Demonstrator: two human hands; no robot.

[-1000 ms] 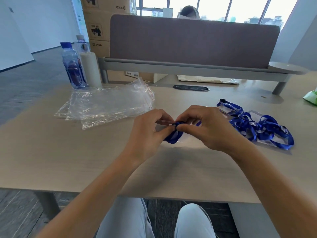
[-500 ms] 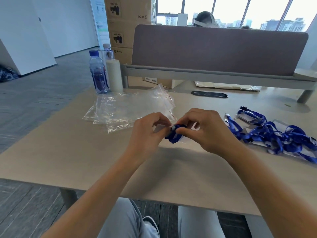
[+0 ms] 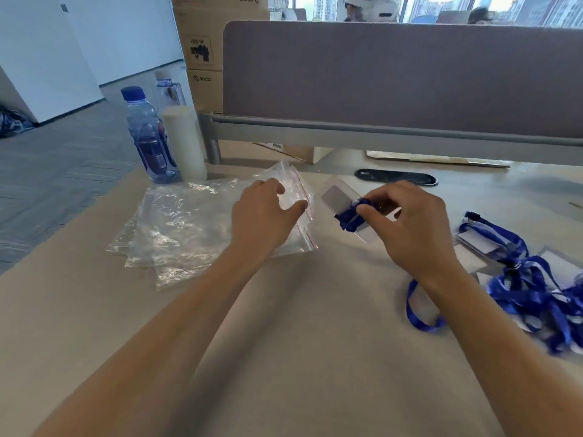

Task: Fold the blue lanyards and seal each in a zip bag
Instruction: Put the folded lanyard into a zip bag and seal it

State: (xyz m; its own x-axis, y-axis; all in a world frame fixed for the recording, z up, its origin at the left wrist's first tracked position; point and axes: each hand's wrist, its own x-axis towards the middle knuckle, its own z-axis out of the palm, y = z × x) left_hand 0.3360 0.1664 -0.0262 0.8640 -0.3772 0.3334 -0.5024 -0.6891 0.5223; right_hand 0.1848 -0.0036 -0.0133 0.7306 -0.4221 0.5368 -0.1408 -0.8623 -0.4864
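At the far left of the surface (image 3: 94,326) stands a water bottle (image 3: 148,140) with a blue cap and a dark blue label too blurred to read, a second clear bottle (image 3: 168,91) behind it and a white cylinder (image 3: 184,143) just beside it. Behind them, cardboard boxes (image 3: 202,58) carry a printed handling mark and the word "PICO". A loose pile of clear zip bags (image 3: 176,228) lies flat; nothing shows inside them. The left hand (image 3: 265,216) rests on the pile's right end, its fingers and thumb pinching the top bag with the red seal line (image 3: 303,209). Just right of it, the right hand (image 3: 407,222) holds a folded blue lanyard (image 3: 351,214) bundled against its clear badge holder (image 3: 339,197), fingers curled round it. Further right lies a tangled heap of blue lanyards (image 3: 530,288) with badge holders. A grey divider panel (image 3: 394,74) blocks the far side.
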